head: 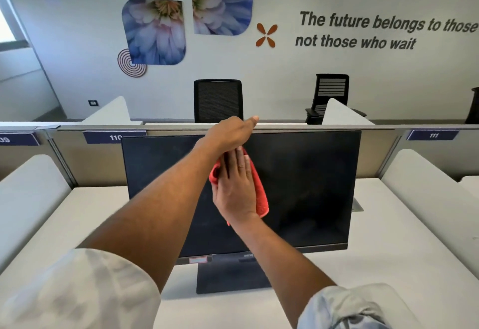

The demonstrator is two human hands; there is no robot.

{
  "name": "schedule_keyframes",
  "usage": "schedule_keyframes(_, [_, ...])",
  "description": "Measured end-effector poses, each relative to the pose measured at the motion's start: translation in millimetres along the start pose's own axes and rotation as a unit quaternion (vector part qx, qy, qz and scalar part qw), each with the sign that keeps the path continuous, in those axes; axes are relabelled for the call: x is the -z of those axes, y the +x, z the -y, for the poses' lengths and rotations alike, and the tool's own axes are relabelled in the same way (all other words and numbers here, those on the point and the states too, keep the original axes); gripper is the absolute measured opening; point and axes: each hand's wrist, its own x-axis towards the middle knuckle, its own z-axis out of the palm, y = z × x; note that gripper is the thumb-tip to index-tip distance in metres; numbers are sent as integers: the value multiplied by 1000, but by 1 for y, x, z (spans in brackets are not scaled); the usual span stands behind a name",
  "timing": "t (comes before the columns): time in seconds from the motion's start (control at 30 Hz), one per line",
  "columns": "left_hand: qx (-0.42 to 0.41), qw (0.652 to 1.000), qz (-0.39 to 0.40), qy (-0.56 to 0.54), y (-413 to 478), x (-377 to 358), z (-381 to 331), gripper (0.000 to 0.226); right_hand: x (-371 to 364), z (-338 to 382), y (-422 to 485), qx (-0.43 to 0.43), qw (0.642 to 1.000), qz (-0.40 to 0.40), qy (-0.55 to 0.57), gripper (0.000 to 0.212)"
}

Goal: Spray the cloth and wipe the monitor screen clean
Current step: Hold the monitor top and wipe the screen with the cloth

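A black monitor (305, 186) stands on a white desk, its screen dark and faintly smudged. My right hand (237, 186) lies flat against the screen near its middle, pressing a red cloth (260, 194) onto the glass. The cloth shows around my fingers and hangs down past my wrist. My left hand (230, 134) rests over the monitor's top edge, thumb pointing right, gripping the frame. No spray bottle is in view.
The white desk (388, 264) has low white dividers on both sides (427, 181). A grey partition with number tags 110 and 111 runs behind the monitor. Two black office chairs (218, 100) stand beyond it by the wall.
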Motion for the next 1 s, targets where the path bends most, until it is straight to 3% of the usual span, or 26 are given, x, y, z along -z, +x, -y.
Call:
schedule_keyframes(0.1, [-13, 1000, -3, 6, -2, -1, -3, 70, 0, -22, -15, 82, 996, 18, -34, 76])
schedule_keyframes(0.17, [-29, 999, -5, 12, -3, -1, -4, 65, 2, -46, -27, 69, 996, 13, -50, 74])
schedule_keyframes(0.27, [-37, 999, -2, 31, -6, 1, -2, 53, 10, -94, -49, -65, 996, -32, -53, 71])
schedule_keyframes(0.4, [-34, 998, 4, 43, -11, 1, -3, 46, 27, -159, -85, -272, 955, -115, 11, 69])
schedule_keyframes(0.57, [-28, 998, 2, 51, -10, -1, -7, 44, 13, -147, -101, -325, 934, -122, 85, 65])
schedule_keyframes(0.7, [-25, 998, 0, 54, -9, -1, -7, 42, -12, -73, -100, -258, 959, -82, 83, 70])
schedule_keyframes(0.8, [-24, 998, 5, 50, -9, 0, -8, 43, -34, -21, -110, -115, 991, -33, 65, 73])
schedule_keyframes(0.9, [-24, 999, 6, 49, -10, 1, -6, 46, -43, -3, -122, 21, 999, 17, 28, 66])
schedule_keyframes(0.97, [-24, 999, 4, 47, -10, 2, -5, 46, -41, -12, -120, 38, 999, 13, 11, 67])
schedule_keyframes(1.0, [-25, 999, 2, 47, -11, 1, -5, 45, -38, -20, -118, 7, 1000, 1, 10, 72])
